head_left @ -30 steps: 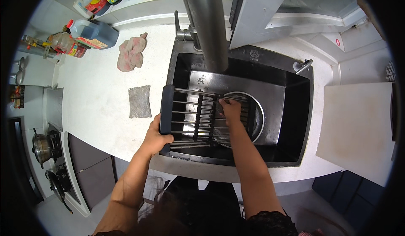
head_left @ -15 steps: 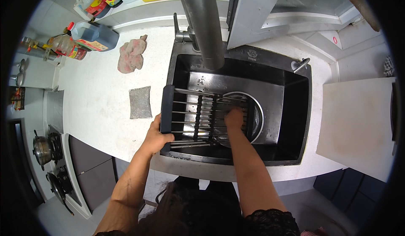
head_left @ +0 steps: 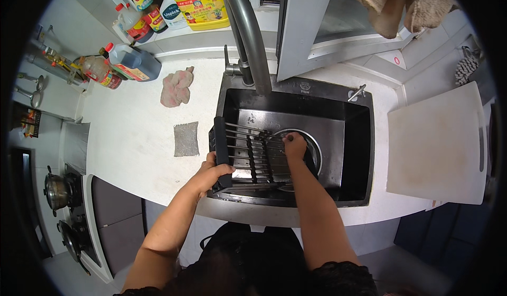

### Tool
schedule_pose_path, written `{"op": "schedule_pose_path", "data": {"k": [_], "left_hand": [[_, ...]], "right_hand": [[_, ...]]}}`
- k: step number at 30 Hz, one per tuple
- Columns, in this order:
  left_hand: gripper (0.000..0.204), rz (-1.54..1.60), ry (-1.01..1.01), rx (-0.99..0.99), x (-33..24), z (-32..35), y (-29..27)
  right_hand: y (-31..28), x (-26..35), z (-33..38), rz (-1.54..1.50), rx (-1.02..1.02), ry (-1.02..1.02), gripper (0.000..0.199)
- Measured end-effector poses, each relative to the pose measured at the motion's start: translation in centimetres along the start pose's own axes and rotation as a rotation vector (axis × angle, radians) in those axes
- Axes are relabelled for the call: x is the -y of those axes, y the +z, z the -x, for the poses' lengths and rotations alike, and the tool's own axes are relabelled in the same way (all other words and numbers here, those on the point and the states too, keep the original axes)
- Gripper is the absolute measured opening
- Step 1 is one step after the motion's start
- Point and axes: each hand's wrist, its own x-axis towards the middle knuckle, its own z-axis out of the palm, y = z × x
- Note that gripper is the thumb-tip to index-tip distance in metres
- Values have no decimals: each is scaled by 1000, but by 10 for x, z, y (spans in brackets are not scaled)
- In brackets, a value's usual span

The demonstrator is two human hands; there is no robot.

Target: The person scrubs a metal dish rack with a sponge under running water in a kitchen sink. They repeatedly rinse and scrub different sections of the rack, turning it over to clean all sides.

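White kitchen counter [head_left: 132, 142] around a black sink [head_left: 359, 137], open window [head_left: 327, 26] above, stove [head_left: 63, 211] at left, grey cabinet fronts [head_left: 113, 211] below

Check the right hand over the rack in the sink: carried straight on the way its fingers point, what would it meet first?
The right hand points away from the person, across the wire rack. Straight on, it would probably meet the sink back wall below the faucet first; depth is hard to judge here.
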Motion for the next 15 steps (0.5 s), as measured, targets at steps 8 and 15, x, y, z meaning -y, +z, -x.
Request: {"op": "schedule_pose_path", "data": {"k": [8, 15], "left_hand": [[77, 55, -110, 51, 17, 1, 11], [65, 155, -161, 96, 28, -3, 18]], "right_hand": [[-3, 32, 9, 115, 263, -385, 26], [-14, 15, 6, 426, 450, -461, 32]]}}
